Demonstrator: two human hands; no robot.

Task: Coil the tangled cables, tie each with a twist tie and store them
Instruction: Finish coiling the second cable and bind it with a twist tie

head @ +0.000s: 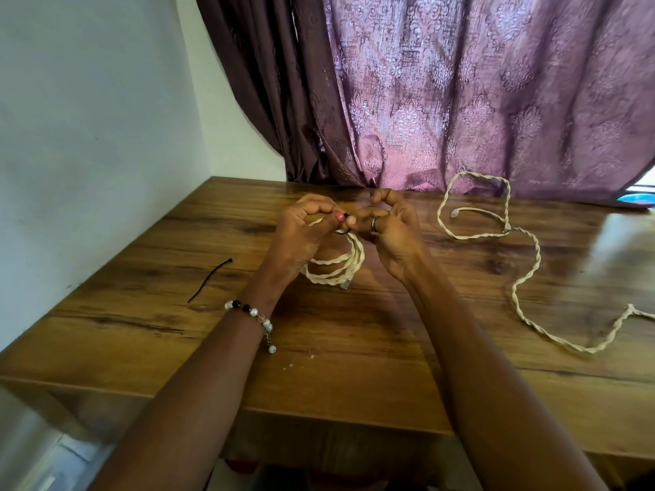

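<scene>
Both hands meet above the middle of the brown wood-grain table [177,324]. The left hand [301,228] has its fingers curled, and its thumb and forefinger pinch the top of a small coil of cream twisted cable [336,264] together with a thin black twist tie [345,225] looped round the coil's top. The right hand [390,228], wearing a dark ring, pinches the same tie from the other side, fingers curled. The coil hangs below the two grips, its lower loops and clear plug end at or just above the tabletop; which, I cannot tell.

A second, loose cream twisted cable [528,264] snakes across the table to the right, well apart from the hands. A spare straight black twist tie [209,279] lies to the left near the white wall [88,136]. A purple patterned curtain [460,93] hangs behind.
</scene>
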